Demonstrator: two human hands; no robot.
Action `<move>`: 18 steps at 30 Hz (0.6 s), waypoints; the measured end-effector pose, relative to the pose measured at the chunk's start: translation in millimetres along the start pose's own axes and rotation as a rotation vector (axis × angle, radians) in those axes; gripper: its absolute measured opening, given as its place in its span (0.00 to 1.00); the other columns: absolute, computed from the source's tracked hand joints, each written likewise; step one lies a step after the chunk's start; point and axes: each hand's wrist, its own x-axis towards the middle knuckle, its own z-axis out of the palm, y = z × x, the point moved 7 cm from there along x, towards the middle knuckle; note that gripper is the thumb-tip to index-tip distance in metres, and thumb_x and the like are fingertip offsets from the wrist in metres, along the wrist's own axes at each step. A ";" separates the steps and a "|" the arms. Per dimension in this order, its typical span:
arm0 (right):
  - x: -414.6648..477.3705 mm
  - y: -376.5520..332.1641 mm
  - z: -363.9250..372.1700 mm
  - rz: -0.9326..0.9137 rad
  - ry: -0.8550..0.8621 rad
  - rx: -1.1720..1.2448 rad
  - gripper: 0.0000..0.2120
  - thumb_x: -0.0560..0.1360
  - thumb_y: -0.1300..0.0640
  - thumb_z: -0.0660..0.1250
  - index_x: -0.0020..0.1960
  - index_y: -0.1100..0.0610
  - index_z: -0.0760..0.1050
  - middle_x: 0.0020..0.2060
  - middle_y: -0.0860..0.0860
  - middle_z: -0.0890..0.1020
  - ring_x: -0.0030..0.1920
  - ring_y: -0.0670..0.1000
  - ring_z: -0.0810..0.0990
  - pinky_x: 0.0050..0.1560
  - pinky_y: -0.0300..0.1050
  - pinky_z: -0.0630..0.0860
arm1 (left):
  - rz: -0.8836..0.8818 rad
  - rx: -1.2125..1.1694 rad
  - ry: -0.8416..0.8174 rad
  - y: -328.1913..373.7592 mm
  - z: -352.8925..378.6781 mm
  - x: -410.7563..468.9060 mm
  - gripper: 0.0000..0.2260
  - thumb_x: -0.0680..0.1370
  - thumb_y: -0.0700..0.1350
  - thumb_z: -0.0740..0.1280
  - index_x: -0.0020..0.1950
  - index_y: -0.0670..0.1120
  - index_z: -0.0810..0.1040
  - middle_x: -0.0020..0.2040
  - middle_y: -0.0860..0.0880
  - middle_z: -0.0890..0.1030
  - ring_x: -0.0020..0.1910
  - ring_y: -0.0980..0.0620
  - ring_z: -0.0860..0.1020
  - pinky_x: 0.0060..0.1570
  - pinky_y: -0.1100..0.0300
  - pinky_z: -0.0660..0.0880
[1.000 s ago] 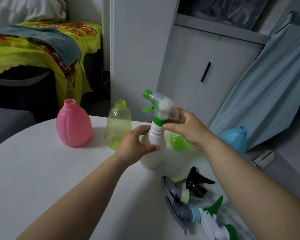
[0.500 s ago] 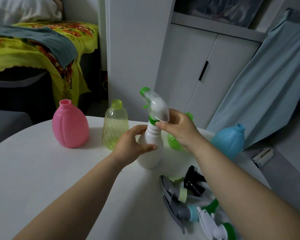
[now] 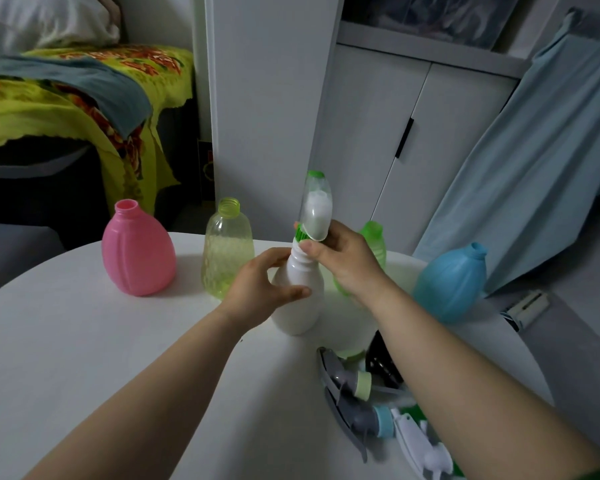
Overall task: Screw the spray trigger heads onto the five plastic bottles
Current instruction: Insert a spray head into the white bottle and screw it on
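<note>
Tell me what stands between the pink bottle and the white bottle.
In the head view, a clear yellowish bottle, its neck open, stands there.

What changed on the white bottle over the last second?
The trigger head on the white bottle has rotated: its green nozzle pointed left, now away from the camera. The right hand turned with it, fingers on the green collar. The left hand still grips the bottle's body. Unmoved: pink bottle, yellow bottle, green bottle, blue bottle, loose trigger heads.

White bottle [image 3: 300, 306] upright, green-collared trigger head [image 3: 315, 209] on neck; pink bottle [image 3: 137, 261], blue bottle [image 3: 447, 285] upright, open-necked.
</note>
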 end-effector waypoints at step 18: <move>-4.5 9.5 4.9 0.094 -0.008 -0.114 0.14 0.67 0.60 0.71 0.44 0.48 0.67 0.43 0.47 0.77 0.47 0.47 0.77 0.50 0.40 0.73 | 0.029 0.040 -0.165 -3.8 4.6 0.8 0.26 0.65 0.40 0.74 0.61 0.45 0.71 0.55 0.50 0.77 0.56 0.52 0.74 0.55 0.64 0.67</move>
